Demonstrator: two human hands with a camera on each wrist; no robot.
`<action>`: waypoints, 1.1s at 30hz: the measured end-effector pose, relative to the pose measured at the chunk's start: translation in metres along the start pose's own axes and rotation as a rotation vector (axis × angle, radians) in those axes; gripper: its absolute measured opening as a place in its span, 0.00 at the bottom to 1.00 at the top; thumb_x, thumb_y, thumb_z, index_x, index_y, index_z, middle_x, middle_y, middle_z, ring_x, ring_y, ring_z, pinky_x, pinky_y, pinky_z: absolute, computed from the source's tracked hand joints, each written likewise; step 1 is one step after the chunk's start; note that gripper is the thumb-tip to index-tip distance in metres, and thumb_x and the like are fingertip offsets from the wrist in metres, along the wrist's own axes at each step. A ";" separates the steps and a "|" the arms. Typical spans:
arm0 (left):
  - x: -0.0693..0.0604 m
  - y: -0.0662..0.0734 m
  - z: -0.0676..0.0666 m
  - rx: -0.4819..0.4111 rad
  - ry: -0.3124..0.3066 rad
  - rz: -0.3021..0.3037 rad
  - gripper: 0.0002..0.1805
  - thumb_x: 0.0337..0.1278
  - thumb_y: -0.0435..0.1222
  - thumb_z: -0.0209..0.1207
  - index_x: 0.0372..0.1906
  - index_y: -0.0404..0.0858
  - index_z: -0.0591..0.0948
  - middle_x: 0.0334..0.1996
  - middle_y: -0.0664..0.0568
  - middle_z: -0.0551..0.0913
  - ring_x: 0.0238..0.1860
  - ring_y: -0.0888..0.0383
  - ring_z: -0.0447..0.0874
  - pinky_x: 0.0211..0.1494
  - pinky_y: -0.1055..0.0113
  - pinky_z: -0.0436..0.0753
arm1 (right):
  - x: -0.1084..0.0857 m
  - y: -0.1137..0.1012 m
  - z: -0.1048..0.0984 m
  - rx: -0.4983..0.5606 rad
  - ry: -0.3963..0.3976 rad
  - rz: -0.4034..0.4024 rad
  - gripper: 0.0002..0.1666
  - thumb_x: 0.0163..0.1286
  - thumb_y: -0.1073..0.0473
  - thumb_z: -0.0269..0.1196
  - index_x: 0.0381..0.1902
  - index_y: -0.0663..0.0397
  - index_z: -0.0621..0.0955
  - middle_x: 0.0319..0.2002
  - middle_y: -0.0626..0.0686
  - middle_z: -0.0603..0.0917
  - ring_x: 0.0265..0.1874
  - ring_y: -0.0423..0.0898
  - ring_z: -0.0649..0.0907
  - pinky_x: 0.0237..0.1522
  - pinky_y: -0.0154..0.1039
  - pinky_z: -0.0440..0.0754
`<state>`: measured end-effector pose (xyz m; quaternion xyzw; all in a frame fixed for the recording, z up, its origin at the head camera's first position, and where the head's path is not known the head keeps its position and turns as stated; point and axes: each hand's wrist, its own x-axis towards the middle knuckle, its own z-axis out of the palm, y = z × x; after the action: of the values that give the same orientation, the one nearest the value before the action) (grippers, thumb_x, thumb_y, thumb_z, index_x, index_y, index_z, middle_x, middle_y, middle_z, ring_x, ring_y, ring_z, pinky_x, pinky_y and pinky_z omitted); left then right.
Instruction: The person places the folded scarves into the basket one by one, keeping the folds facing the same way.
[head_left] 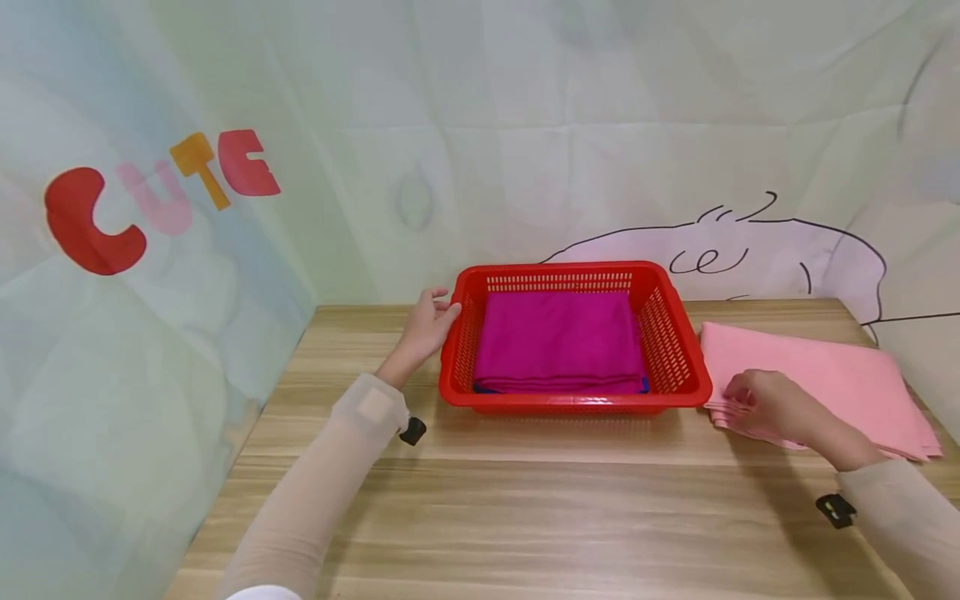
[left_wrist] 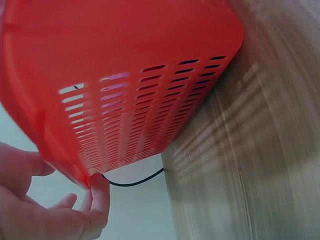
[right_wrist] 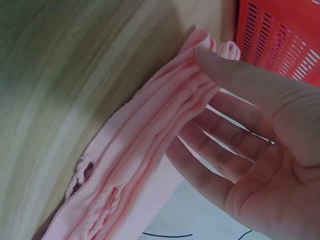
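A red plastic basket [head_left: 570, 401] with slotted walls stands on the wooden table. Inside it lies a folded magenta cloth [head_left: 558, 337], with a thin edge of something blue [head_left: 646, 385] peeking out underneath. My left hand [head_left: 426, 329] holds the basket's left rim, thumb and a fingertip at the lip in the left wrist view. To the right of the basket lies a folded pink cloth [head_left: 832, 367]. At its near left corner my right hand [head_left: 780, 408] grips the layered edge; the right wrist view shows the thumb [right_wrist: 212, 62] against the folds and fingers on the broad face.
The wooden table [head_left: 525, 508] extends in front of the basket. A printed backdrop [head_left: 480, 167] hangs right behind the table and along its left side, with coloured letters and a line drawing.
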<state>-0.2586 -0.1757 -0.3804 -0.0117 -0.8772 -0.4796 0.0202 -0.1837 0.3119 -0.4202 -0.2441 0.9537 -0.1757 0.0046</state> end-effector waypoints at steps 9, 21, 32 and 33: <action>0.002 0.000 0.005 0.036 0.005 -0.004 0.28 0.76 0.39 0.48 0.70 0.25 0.61 0.62 0.30 0.72 0.63 0.40 0.73 0.66 0.51 0.72 | 0.001 -0.004 0.008 -0.100 0.049 -0.036 0.13 0.52 0.59 0.77 0.20 0.54 0.81 0.18 0.43 0.78 0.19 0.41 0.74 0.23 0.41 0.78; 0.004 -0.003 0.013 0.030 0.007 0.028 0.28 0.77 0.37 0.46 0.71 0.21 0.60 0.63 0.28 0.72 0.62 0.39 0.75 0.65 0.51 0.74 | 0.002 -0.010 0.010 -0.177 0.044 -0.016 0.17 0.51 0.60 0.77 0.18 0.50 0.76 0.17 0.44 0.73 0.19 0.43 0.70 0.20 0.39 0.73; 0.003 -0.005 0.019 0.017 0.036 0.075 0.24 0.76 0.34 0.46 0.67 0.21 0.65 0.55 0.29 0.78 0.49 0.39 0.83 0.54 0.51 0.82 | 0.002 -0.008 0.010 -0.198 0.062 -0.004 0.18 0.51 0.59 0.76 0.17 0.50 0.75 0.16 0.43 0.69 0.18 0.43 0.68 0.18 0.37 0.70; 0.003 -0.005 0.020 0.020 0.041 0.078 0.24 0.76 0.34 0.46 0.67 0.21 0.65 0.54 0.29 0.78 0.49 0.39 0.83 0.54 0.51 0.82 | 0.002 -0.007 0.011 -0.206 0.074 -0.023 0.18 0.51 0.60 0.76 0.18 0.50 0.75 0.16 0.44 0.69 0.18 0.43 0.68 0.18 0.37 0.70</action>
<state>-0.2619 -0.1613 -0.3950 -0.0360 -0.8803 -0.4696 0.0571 -0.1810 0.3017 -0.4276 -0.2476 0.9633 -0.0858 -0.0578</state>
